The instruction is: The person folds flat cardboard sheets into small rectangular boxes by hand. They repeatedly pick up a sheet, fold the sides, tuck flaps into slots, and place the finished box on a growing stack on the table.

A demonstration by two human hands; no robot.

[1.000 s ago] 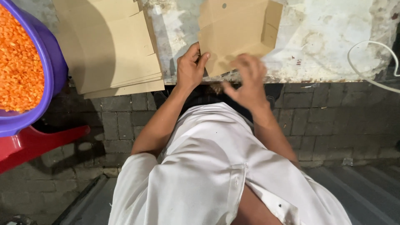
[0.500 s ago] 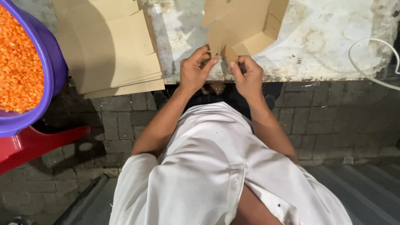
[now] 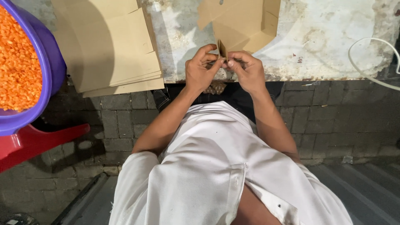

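A: Where are we with this cardboard box blank (image 3: 243,23)?

B: We have both hands at its near corner, right at the front edge of the worktop (image 3: 333,46). Our left hand (image 3: 201,68) and right hand (image 3: 246,68) meet there, the fingertips of each pinched together on a small upright flap (image 3: 222,49) of the blank.

A: So each grip is closed on that flap?

B: Yes, both are clamped on it from either side. The rest of the blank lies on the worktop beyond our hands, with one side wall already standing up at its right end.

A: Then how far along do we judge it?

B: Only partly folded, we'd say. One wall is raised and this corner flap is being creased, but the piece doesn't read as a finished box yet; it is mostly flat.

A: And what's left?

B: The stack of flat cardboard sheets (image 3: 108,46) to our left looks unfolded. Further left sits a purple tub (image 3: 50,71) of orange grains (image 3: 16,62) on a red stool (image 3: 37,141), well apart from our hands.
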